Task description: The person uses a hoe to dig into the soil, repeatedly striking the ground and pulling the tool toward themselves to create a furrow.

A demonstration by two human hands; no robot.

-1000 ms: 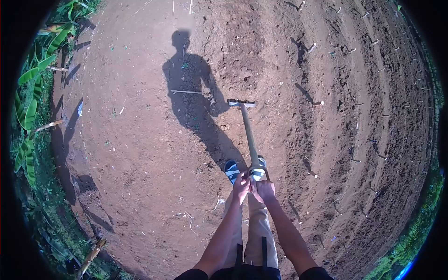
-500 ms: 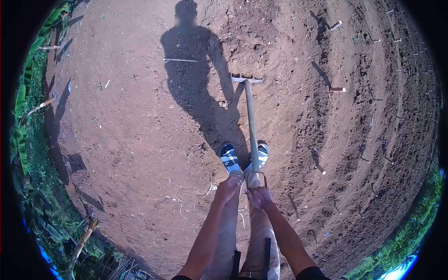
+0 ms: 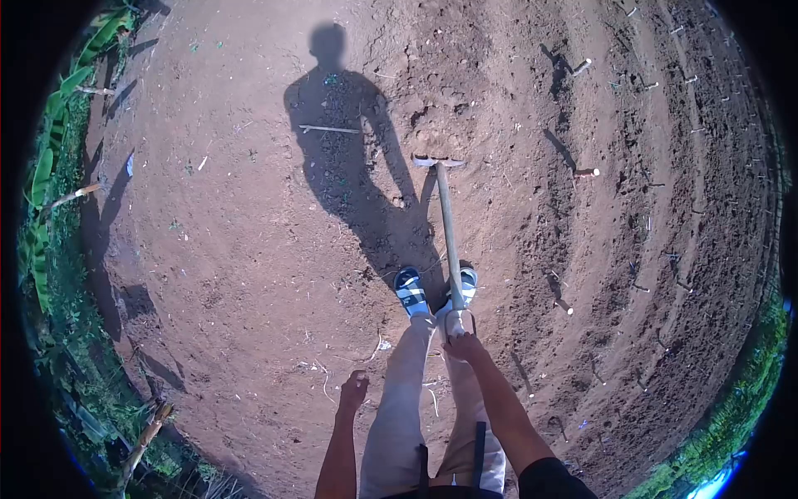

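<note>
My right hand [image 3: 464, 345] is wrapped round the D-shaped grip of a long-handled digging tool [image 3: 448, 229]. Its straight wooden shaft runs forward past my right foot. The wide metal head [image 3: 438, 161] meets the soil ahead of my feet, its lower part out of sight. Off the tool, my left hand [image 3: 355, 389] hangs beside my left leg with its fingers curled in, and nothing shows in them.
My sandalled feet [image 3: 410, 291] stand on bare brown soil. Short cut stems [image 3: 587, 173] stick up in rows along ridges at the right. A thin stick [image 3: 329, 129] lies within my shadow. Green plants and leaning poles [image 3: 75, 195] border the left side.
My left hand has let go near the upper end of the tool and moved left and back. My right hand keeps hold of the grip. The view has shifted slightly.
</note>
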